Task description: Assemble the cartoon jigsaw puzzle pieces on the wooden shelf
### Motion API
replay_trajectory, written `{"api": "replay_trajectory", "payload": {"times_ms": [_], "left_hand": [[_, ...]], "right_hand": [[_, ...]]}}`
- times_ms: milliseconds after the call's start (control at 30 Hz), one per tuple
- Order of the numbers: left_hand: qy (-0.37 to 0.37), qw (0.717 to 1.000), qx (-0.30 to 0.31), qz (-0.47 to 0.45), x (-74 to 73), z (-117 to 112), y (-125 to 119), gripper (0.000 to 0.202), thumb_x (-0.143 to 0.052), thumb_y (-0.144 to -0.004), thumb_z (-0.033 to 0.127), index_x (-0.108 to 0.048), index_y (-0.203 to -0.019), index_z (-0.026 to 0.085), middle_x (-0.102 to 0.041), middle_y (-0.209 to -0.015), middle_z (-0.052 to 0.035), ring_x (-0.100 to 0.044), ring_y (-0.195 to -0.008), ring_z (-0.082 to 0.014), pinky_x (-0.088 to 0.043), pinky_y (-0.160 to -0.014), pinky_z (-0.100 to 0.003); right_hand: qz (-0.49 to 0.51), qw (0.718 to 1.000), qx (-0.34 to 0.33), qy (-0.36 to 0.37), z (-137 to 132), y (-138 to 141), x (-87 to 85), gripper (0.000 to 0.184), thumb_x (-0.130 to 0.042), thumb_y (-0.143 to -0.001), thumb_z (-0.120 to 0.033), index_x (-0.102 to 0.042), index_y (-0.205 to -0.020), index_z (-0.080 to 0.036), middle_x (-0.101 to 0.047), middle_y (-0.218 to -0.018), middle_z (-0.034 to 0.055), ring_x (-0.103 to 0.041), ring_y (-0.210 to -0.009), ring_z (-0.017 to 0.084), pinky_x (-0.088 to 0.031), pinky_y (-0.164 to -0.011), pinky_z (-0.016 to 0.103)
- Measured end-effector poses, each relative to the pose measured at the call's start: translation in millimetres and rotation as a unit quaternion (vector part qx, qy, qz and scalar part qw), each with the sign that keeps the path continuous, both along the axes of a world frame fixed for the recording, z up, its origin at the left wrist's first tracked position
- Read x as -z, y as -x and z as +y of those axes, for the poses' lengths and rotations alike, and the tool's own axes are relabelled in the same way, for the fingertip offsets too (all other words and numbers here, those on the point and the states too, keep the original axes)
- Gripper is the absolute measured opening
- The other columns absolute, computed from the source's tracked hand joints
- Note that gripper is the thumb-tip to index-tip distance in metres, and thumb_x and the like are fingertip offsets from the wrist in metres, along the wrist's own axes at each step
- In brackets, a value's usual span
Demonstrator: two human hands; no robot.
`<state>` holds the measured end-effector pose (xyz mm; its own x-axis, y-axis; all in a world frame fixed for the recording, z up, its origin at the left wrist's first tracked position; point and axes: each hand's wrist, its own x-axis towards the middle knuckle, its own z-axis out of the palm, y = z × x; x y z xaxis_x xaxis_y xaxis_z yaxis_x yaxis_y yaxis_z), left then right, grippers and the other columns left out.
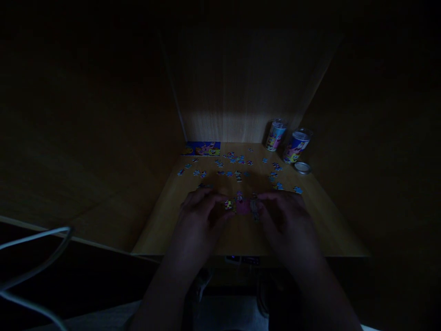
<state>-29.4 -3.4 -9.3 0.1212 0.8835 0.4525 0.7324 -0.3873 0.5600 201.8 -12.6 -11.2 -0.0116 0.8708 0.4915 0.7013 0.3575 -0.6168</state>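
**Puzzle row lies crosswise between two hands**

On the wooden desk (161, 225), the left hand (198, 223) and right hand (292, 223) flank a short row of puzzle pieces (243, 207), about equally near. Its long axis seems to run from left fingertips to right. Each thumb and forefinger curves around one end, tips apart; too dim to tell whether they pinch. Loose pieces (238, 174) lie beyond.

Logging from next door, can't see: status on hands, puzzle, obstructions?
Left hand, right hand flank pink puzzle section; grip unclear. Loose pieces beyond. Two cans, back right, clear of hands.
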Motion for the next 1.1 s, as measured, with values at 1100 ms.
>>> {"api": "replay_trajectory", "payload": {"times_ms": [1100], "left_hand": [[-0.019,0.992,0.039,0.116,-5.4,-7.4,-9.6,0.018,-0.073,-0.100,0.015,-0.079,-0.110,0.028,-0.071,-0.132,-0.0100,-0.066,-0.131,-0.0353,-0.054,-0.109,-0.061]], "right_hand": [[-0.106,0.991,-0.082,0.013,4.3,8.7,1.2,0.011,-0.067,-0.110,-0.024,-0.078,-0.110,-0.028,-0.081,-0.115,0.0048,-0.070,-0.113,0.030,-0.052,-0.105,0.048]]}}
